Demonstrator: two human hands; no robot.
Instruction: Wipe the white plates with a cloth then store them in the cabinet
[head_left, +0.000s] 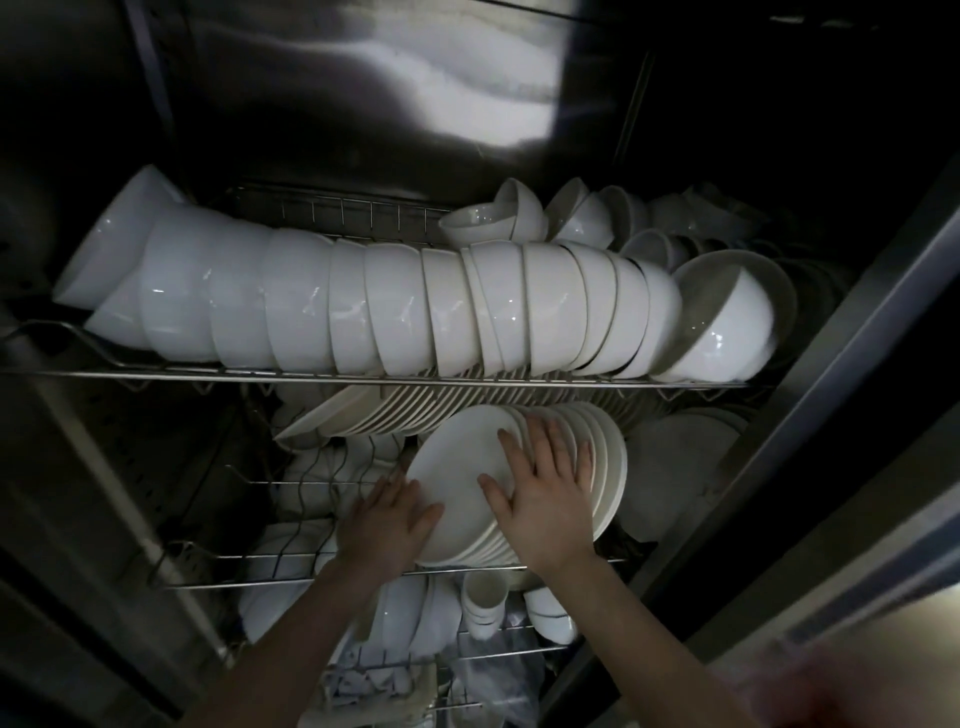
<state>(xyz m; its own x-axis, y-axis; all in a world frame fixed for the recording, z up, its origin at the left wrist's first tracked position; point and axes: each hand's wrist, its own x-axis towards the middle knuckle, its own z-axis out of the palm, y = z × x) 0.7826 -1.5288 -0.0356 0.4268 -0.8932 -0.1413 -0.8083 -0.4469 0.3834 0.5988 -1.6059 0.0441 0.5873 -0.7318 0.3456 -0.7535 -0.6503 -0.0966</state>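
Now pressing flat on the white plates (457, 467) with right hand (545, 493), fingers spread. Cupping the stack's near edge with left hand (387, 525), on the wire rack (208, 566).

Two bare forearms, no sleeves visible up to the lower frame edge. No watch, ring or glove on left hand (387, 525) or right hand (545, 483). Short fingernails. Blurred fingertip-like shape at the lower right corner, unidentifiable.

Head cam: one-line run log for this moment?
stage: storing | left hand: on plate stack face | right hand: flat on stack | stack: on edge, middle wire rack | cloth: not seen
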